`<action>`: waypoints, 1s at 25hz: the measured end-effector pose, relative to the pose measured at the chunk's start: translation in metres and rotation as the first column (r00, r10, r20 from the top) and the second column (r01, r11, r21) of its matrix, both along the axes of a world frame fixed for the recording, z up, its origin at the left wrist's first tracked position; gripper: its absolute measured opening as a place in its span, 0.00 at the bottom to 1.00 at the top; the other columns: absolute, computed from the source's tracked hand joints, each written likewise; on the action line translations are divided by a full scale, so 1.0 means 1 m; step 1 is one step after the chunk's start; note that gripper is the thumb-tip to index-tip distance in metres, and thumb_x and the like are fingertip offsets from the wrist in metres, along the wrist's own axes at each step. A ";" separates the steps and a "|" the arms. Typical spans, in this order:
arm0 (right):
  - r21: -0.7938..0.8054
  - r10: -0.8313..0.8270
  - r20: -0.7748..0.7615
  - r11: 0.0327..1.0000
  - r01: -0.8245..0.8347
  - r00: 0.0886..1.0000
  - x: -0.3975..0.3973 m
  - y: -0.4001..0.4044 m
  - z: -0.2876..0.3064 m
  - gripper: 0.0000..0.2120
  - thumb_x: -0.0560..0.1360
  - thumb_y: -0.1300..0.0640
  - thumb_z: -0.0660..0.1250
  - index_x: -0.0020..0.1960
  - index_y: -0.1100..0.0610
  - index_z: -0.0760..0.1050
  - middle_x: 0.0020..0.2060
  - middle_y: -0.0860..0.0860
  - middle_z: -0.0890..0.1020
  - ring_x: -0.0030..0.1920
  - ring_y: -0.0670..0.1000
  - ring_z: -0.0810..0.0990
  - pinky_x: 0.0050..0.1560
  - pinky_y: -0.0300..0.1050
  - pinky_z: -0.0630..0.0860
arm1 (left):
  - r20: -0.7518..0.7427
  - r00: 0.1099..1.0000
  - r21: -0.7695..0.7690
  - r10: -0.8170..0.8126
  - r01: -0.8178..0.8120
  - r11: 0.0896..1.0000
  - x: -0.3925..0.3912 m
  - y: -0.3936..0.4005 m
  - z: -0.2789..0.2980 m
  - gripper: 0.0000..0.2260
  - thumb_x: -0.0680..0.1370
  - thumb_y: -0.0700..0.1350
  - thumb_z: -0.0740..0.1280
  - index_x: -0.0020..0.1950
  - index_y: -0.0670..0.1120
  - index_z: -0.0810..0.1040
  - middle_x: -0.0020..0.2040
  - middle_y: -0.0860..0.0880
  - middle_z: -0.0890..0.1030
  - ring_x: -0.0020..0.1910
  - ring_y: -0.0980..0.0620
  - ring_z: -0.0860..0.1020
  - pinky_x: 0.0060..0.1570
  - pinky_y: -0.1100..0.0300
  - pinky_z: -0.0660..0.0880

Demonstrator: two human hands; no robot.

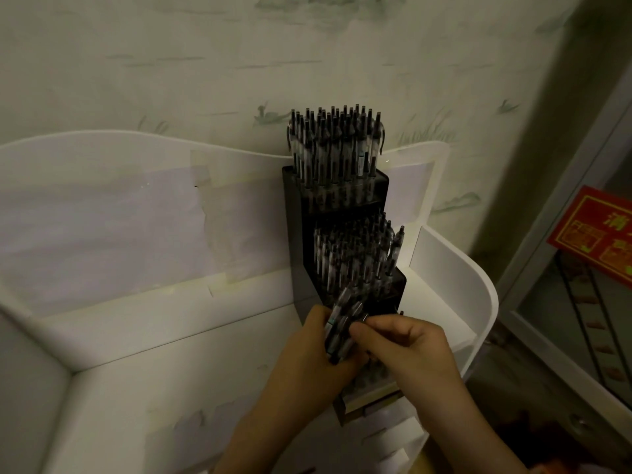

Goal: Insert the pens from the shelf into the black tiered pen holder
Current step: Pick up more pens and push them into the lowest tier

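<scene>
The black tiered pen holder (301,254) stands on the white shelf (212,323) against the wall. Its top tier is packed with upright pens (337,145), and the middle tier is also full of pens (355,258). My left hand (314,357) grips a bundle of pens (342,330) in front of the lower tier. My right hand (413,350) pinches the top of one pen in that bundle with thumb and forefinger. The lowest tier is mostly hidden behind my hands.
The shelf has a raised white back panel (102,206) with taped paper and a curved right side wall (472,289). A red sign (598,234) hangs on a metal frame at the right. Patterned wallpaper lies behind.
</scene>
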State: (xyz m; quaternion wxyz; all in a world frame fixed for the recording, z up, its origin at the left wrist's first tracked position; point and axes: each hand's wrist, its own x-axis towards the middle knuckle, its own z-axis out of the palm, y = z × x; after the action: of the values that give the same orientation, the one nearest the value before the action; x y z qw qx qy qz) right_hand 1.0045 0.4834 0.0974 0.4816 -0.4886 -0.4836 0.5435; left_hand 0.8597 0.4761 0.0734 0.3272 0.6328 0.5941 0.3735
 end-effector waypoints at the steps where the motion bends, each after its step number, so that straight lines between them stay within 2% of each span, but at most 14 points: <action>1: -0.015 -0.001 -0.029 1.000 0.001 1.000 0.003 0.001 0.001 0.04 0.70 0.64 0.73 0.42 0.57 0.85 0.36 0.53 0.86 0.38 0.50 0.85 0.39 0.37 0.80 | 0.000 1.000 -0.006 0.001 -0.001 1.000 0.000 0.001 0.001 0.18 0.71 0.53 0.74 0.56 0.53 0.70 0.46 0.56 0.81 0.42 0.63 0.79 0.41 0.61 0.79; 4: -0.025 -0.034 -0.094 0.999 0.032 0.995 0.010 0.004 0.008 0.05 0.72 0.65 0.70 0.43 0.58 0.84 0.36 0.56 0.86 0.39 0.54 0.85 0.39 0.41 0.82 | -0.016 1.000 -0.038 0.002 -0.003 0.999 -0.001 0.003 0.002 0.22 0.69 0.56 0.75 0.56 0.55 0.70 0.48 0.58 0.80 0.43 0.64 0.79 0.41 0.64 0.79; 7: 0.031 -0.127 -0.152 0.991 0.133 0.980 0.025 0.009 0.020 0.04 0.73 0.63 0.69 0.45 0.62 0.82 0.37 0.57 0.86 0.38 0.52 0.85 0.41 0.39 0.82 | -0.051 0.999 -0.049 0.017 -0.019 0.999 -0.006 0.005 0.002 0.23 0.69 0.57 0.75 0.58 0.56 0.70 0.49 0.62 0.78 0.45 0.67 0.77 0.40 0.72 0.75; 9: 0.122 -0.204 -0.139 0.968 0.221 0.969 0.041 0.014 0.026 0.07 0.71 0.61 0.70 0.47 0.63 0.81 0.37 0.56 0.86 0.38 0.51 0.85 0.44 0.39 0.82 | -0.096 0.995 -0.040 0.041 -0.045 0.998 -0.011 0.005 0.000 0.20 0.71 0.57 0.74 0.58 0.56 0.70 0.49 0.61 0.78 0.45 0.65 0.77 0.41 0.70 0.76; 10: 0.173 -0.224 -0.098 0.956 0.238 0.970 0.047 0.016 0.027 0.08 0.71 0.59 0.70 0.47 0.62 0.82 0.37 0.55 0.86 0.39 0.51 0.85 0.45 0.40 0.82 | -0.111 0.992 -0.035 0.059 -0.063 0.997 -0.013 0.005 0.000 0.17 0.72 0.56 0.72 0.57 0.56 0.71 0.48 0.60 0.78 0.45 0.63 0.77 0.41 0.67 0.76; 12: 0.283 -0.243 0.095 0.936 0.208 0.965 0.052 0.020 0.019 0.04 0.72 0.57 0.71 0.45 0.56 0.82 0.38 0.52 0.85 0.41 0.47 0.84 0.47 0.39 0.80 | -0.111 0.990 -0.021 0.089 -0.092 0.996 -0.016 0.005 0.000 0.10 0.76 0.53 0.69 0.53 0.57 0.70 0.45 0.59 0.78 0.40 0.64 0.77 0.35 0.70 0.73; 14: 0.393 -0.262 0.330 0.912 0.120 0.907 0.049 0.023 0.002 0.01 0.73 0.55 0.71 0.42 0.50 0.81 0.37 0.47 0.84 0.42 0.43 0.82 0.49 0.34 0.76 | -0.109 0.989 -0.003 0.095 -0.096 0.995 -0.016 0.006 0.002 0.07 0.78 0.51 0.67 0.49 0.58 0.68 0.42 0.58 0.77 0.38 0.65 0.76 0.31 0.71 0.69; 16: 0.481 -0.284 0.457 0.876 0.034 0.843 0.043 0.025 -0.018 0.01 0.73 0.55 0.71 0.44 0.50 0.82 0.36 0.41 0.83 0.43 0.40 0.81 0.48 0.26 0.73 | -0.112 0.990 0.004 0.085 -0.085 0.996 -0.016 0.006 0.005 0.07 0.78 0.52 0.66 0.48 0.57 0.68 0.41 0.57 0.77 0.37 0.67 0.75 0.31 0.72 0.68; 19: 0.532 -0.309 0.515 0.847 -0.016 0.800 0.036 0.030 -0.041 0.04 0.73 0.57 0.72 0.47 0.51 0.82 0.36 0.38 0.80 0.46 0.38 0.79 0.45 0.21 0.70 | -0.085 0.993 -0.005 0.079 -0.079 0.997 -0.013 0.004 0.007 0.06 0.79 0.53 0.65 0.49 0.57 0.68 0.40 0.56 0.77 0.36 0.68 0.75 0.31 0.72 0.69; 22: 0.491 -0.261 0.558 0.869 -0.060 0.788 0.032 0.033 -0.061 0.04 0.73 0.56 0.72 0.48 0.51 0.82 0.37 0.39 0.80 0.40 0.38 0.80 0.42 0.21 0.71 | -0.051 0.995 -0.014 0.090 -0.091 0.996 -0.011 0.002 0.006 0.05 0.79 0.53 0.64 0.49 0.58 0.68 0.38 0.56 0.77 0.33 0.67 0.75 0.30 0.70 0.68; 25: 0.425 -0.174 0.639 0.892 -0.154 0.749 0.028 0.034 -0.080 0.04 0.73 0.57 0.72 0.48 0.52 0.82 0.35 0.40 0.80 0.35 0.37 0.78 0.41 0.26 0.75 | -0.026 0.995 -0.018 0.097 -0.098 0.995 -0.010 0.000 0.007 0.05 0.79 0.53 0.64 0.51 0.58 0.68 0.38 0.56 0.77 0.32 0.66 0.75 0.30 0.70 0.68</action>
State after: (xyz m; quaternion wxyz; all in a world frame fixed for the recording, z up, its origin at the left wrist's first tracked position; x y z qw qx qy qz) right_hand 1.0321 0.5170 0.0172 0.3816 -0.5259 -0.7321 0.2045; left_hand 0.8500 0.4760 0.0805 0.3073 0.6044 0.6319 0.3754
